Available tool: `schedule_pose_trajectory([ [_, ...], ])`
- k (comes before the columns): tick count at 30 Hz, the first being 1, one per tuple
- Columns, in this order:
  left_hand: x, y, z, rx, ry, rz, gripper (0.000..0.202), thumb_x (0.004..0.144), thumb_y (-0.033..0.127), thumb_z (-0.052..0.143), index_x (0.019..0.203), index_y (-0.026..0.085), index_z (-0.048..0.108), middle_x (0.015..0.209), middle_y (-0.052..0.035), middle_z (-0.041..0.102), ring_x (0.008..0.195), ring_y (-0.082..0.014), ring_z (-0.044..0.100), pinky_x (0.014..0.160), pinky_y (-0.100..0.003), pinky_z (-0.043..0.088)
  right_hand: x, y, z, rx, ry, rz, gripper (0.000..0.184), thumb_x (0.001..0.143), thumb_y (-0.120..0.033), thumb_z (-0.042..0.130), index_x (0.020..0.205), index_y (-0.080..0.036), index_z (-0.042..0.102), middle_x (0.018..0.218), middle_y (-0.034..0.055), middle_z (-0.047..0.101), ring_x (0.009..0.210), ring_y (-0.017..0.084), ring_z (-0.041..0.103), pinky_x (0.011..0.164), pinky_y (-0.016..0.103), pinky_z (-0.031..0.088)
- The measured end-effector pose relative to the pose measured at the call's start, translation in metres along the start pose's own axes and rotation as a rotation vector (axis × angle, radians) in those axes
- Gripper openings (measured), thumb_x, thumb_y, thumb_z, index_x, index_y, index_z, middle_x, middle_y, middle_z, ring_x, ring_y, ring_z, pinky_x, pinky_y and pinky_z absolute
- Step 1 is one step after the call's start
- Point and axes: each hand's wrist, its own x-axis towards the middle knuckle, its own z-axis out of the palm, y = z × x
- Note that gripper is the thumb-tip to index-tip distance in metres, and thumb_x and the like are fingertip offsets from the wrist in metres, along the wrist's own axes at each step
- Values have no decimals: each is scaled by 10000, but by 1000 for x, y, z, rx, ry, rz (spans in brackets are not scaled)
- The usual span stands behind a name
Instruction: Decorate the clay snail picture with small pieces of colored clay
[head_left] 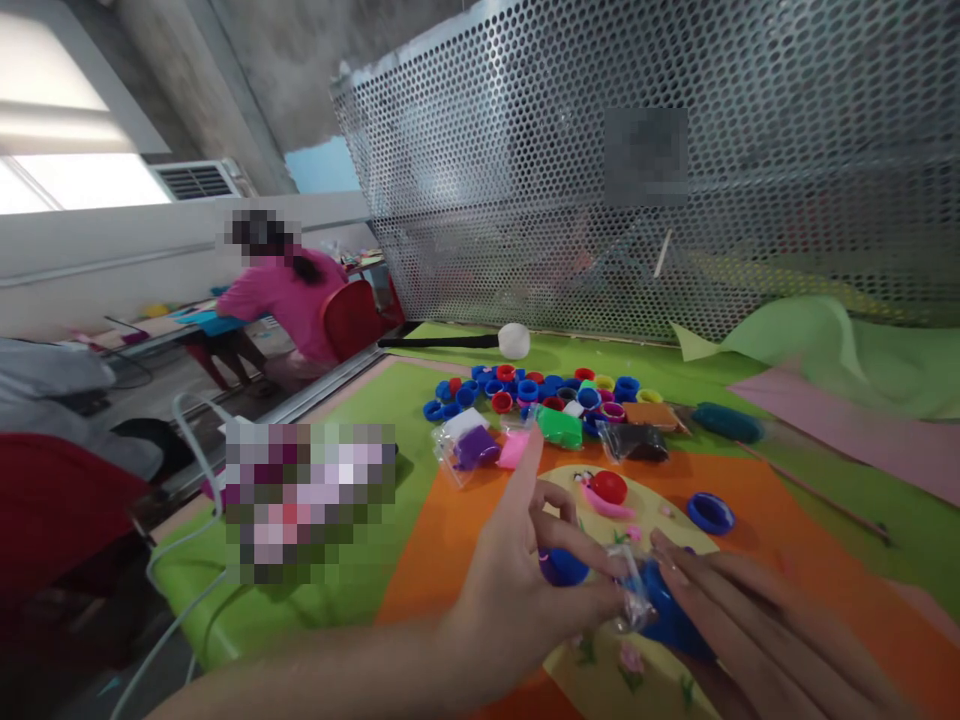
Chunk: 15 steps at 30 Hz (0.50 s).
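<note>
My left hand (pixel 510 570) pinches the crumpled clear plastic end (pixel 634 592) of a packet of blue modelling clay (pixel 671 615) between thumb and fingers, with the index finger raised. My right hand (pixel 765 625) lies over the packet's other side, its fingers gripping along it and hiding part of the clay. Beneath both hands is a pale yellow round sheet (pixel 660 480) with small pink flowers. On it sits a clay snail (pixel 606 490) with a red shell and pink body. A blue lid (pixel 564 566) shows behind my left fingers, and a blue ring-like lid (pixel 710 513) is beyond my right hand.
Bagged clay in purple (pixel 476 448), green (pixel 559 427) and black (pixel 636 442) lies ahead, before a heap of coloured lids (pixel 527 390). A perforated metal screen (pixel 525 200) closes the back. A thin stick (pixel 817 490) lies right. A person in pink (pixel 289 300) sits farther left.
</note>
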Motion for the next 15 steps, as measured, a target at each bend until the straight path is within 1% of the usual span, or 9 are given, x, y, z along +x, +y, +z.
schedule_pose_trajectory([
  [2,0,-1,0,27,6,68,858,585,291,801,1342,194,409,663,-11,653,848,-246,599,741,-369,510,-2,4,-2,17,-28,-43,318,892,45,318,1072,-32,568,1478,123,197,1344,253,189,1146,355,143],
  [4,0,-2,-1,51,19,117,883,590,275,800,1363,193,382,615,-3,646,856,-248,586,790,-393,493,-6,9,-4,49,-82,-82,378,847,55,339,1156,-27,542,1471,114,225,1348,259,172,1147,363,130],
  [5,0,-2,-2,54,24,128,902,593,256,799,1377,188,358,590,1,642,857,-248,578,788,-390,489,-8,11,-5,56,-109,-89,422,829,54,343,1204,-29,519,1460,108,262,1348,255,178,1141,362,158],
  [7,-1,-2,-2,60,36,142,922,609,228,787,1399,178,315,554,5,636,858,-245,562,760,-371,488,-12,13,-6,52,-133,-58,496,814,50,335,1286,-42,460,1440,89,312,1349,238,191,1103,358,261],
  [9,-1,-1,-3,87,42,173,914,636,235,772,1409,174,288,558,3,642,840,-239,559,734,-359,486,-14,13,-7,69,-133,-35,543,821,37,341,1355,-50,381,1441,72,312,1344,220,216,1050,343,343],
  [11,0,1,-4,117,49,211,890,654,258,768,1404,175,296,572,6,650,811,-229,570,770,-370,481,-12,13,-8,110,-118,-22,570,828,28,357,1391,-49,321,1447,57,296,1337,206,240,1048,330,343],
  [13,2,3,-5,132,36,212,863,668,280,765,1393,177,309,596,12,660,759,-215,591,796,-382,481,-9,14,-9,134,-116,-9,535,844,10,371,1376,-46,344,1437,51,320,1330,197,262,1075,324,310],
  [15,4,5,-7,169,7,211,858,710,299,735,1412,190,255,635,16,678,723,-206,610,806,-394,482,-5,15,-10,118,-95,12,427,872,-16,371,1289,-57,453,1388,55,409,1295,195,335,1062,324,330],
])
